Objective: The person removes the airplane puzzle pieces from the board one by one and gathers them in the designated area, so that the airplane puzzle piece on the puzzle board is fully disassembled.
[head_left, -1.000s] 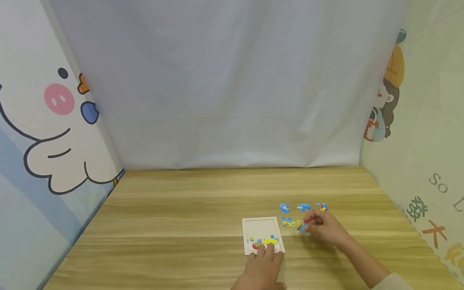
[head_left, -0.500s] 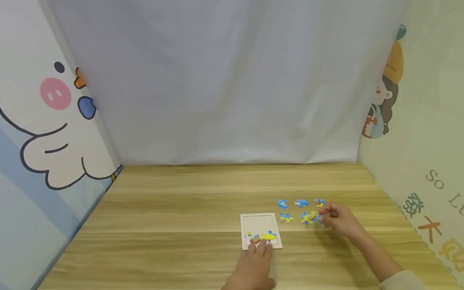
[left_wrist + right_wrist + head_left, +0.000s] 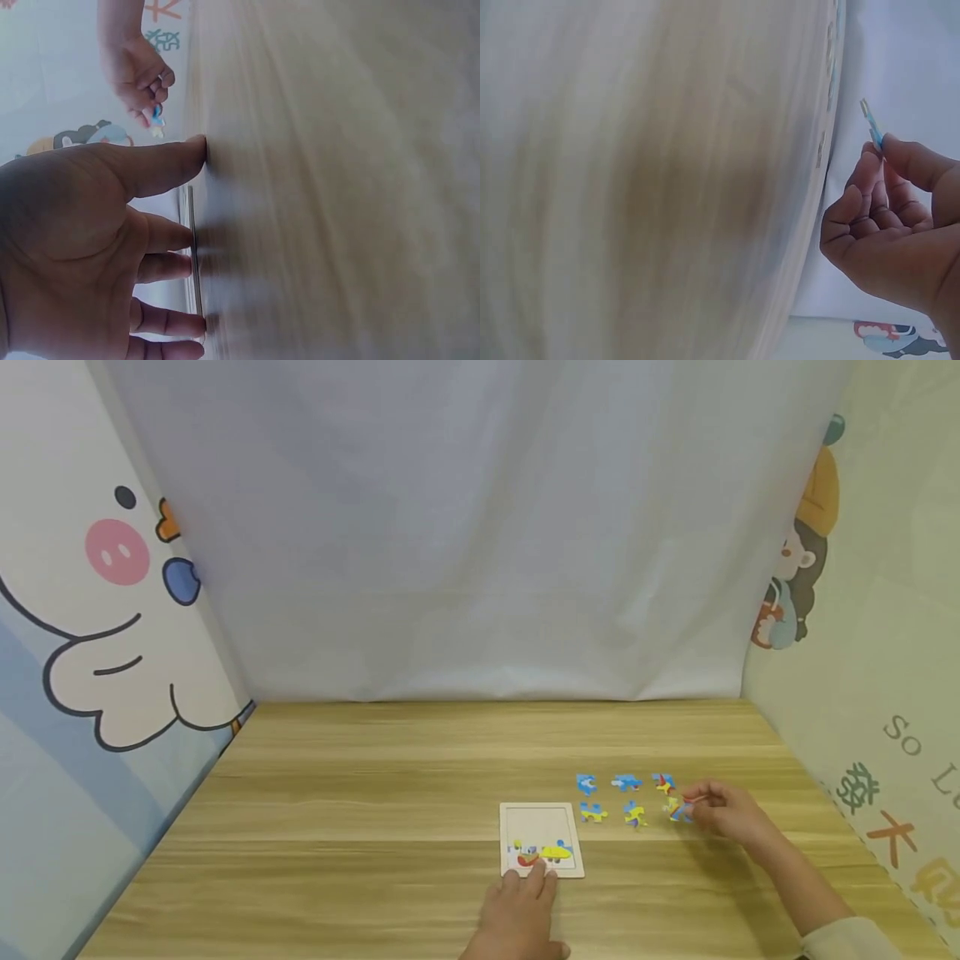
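My right hand (image 3: 723, 814) pinches a blue and yellow puzzle piece (image 3: 678, 810) between thumb and fingertips. The right wrist view shows this puzzle piece (image 3: 871, 126) edge-on, raised off the table. My left hand (image 3: 517, 914) rests with extended fingers on the near edge of a square wooden puzzle tray (image 3: 504, 827). In the left wrist view its fingertips touch the tray's thin edge (image 3: 196, 277). Colourful pieces (image 3: 555, 852) lie along the tray's near side, partly covered by the fingers; bare wood shows behind them.
Several loose puzzle pieces lie right of the tray. The back row has a blue and white piece (image 3: 587, 784), a mostly blue one (image 3: 626, 782) and a red-yellow one (image 3: 663, 782). Nearer are two yellow-blue pieces (image 3: 592, 812). A pale curtain (image 3: 480, 568) hangs behind the table.
My right hand has moved rightward with the pinched piece, away from the nearer row's loose piece, which now shows uncovered. My left hand stays at the tray's near edge.
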A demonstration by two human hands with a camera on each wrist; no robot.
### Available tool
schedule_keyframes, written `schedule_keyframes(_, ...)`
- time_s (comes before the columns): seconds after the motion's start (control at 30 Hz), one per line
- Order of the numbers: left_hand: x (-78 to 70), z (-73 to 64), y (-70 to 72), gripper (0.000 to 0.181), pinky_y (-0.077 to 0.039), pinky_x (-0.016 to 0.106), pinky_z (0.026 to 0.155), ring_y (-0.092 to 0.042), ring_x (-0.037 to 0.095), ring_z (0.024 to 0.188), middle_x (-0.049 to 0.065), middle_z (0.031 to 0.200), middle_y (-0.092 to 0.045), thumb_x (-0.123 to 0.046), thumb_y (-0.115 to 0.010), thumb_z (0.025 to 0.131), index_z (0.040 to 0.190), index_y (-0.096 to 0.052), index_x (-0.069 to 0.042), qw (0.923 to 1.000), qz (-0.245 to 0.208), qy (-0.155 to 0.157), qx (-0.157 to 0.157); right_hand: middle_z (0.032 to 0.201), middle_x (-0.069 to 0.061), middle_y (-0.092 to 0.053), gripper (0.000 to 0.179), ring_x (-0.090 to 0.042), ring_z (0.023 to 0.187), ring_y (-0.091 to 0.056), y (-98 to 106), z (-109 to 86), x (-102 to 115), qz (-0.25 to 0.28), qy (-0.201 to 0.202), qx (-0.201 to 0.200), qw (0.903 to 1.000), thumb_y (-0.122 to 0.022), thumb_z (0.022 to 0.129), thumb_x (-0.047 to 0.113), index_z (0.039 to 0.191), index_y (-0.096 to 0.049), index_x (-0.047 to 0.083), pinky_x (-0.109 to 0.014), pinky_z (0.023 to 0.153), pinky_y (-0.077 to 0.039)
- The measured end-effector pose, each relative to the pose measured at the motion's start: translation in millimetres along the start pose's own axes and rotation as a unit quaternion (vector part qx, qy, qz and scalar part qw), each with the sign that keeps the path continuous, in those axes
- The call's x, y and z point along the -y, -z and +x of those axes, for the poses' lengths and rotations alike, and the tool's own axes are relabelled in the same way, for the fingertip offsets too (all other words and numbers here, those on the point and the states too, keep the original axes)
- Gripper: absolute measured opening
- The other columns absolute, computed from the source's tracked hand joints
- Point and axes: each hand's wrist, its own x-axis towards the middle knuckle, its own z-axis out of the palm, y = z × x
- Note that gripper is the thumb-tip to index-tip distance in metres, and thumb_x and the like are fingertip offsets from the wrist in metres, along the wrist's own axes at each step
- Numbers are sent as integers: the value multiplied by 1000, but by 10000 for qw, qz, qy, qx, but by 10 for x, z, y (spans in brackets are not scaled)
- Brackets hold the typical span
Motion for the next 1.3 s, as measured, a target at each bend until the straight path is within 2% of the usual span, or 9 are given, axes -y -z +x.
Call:
schedule_keyframes(0.2,-21,-24,-32,80,-44,40,82,-44,29,110,-5,142,-37,-63,-65,72,137,-45,-21,9997,63,223,68,90,-13,-60,31,-21,79,-57,64,14,-92,-92,49,133,9999,-58,86,1,110,-48,-17,-29,64,-51)
schedule_keyframes(0.33,-30,-12,-24,81,-45,41,81,-45,31,109,-5,142,-37,-63,-65,71,137,-45,-21,9995,87,283,89,89,-12,-61,34,-20,76,-57,76,49,-134,-76,-111,168,9998,-58,82,-3,111,-48,-18,-29,61,-49)
schedule_keyframes(0.5,-34,19,2,80,-47,47,70,-44,31,107,-5,141,-37,-60,-69,71,136,-45,-21,9987,-185,368,289,86,-11,-61,33,-18,74,-56,49,106,-172,-310,-168,149,9993,-62,83,1,108,-49,-17,-28,60,-49)
schedule_keyframes(0.67,-55,7,6,80,-47,51,63,-45,33,104,-5,138,-39,-61,-69,68,134,-47,-21,9985,-215,474,176,81,-9,-61,23,-17,70,-54,-15,167,-149,-666,-64,76,9977,-63,82,2,98,-55,-12,-27,57,-46)
schedule_keyframes(1.03,-101,34,-4,78,-46,52,63,-43,36,104,-5,138,-39,-61,-67,70,135,-47,-21,9983,-149,542,163,81,-8,-58,13,-18,71,-52,-81,224,-96,-1209,-135,-74,9925,-62,81,-1,89,-57,-9,-29,58,-44)
schedule_keyframes(1.3,-109,44,-1,77,-46,53,65,-43,37,105,-6,138,-39,-61,-67,71,134,-48,-22,9975,-204,613,300,85,-11,-59,15,-21,75,-53,-93,191,-63,-1080,-123,-28,9941,-60,83,0,93,-56,-10,-30,61,-46)
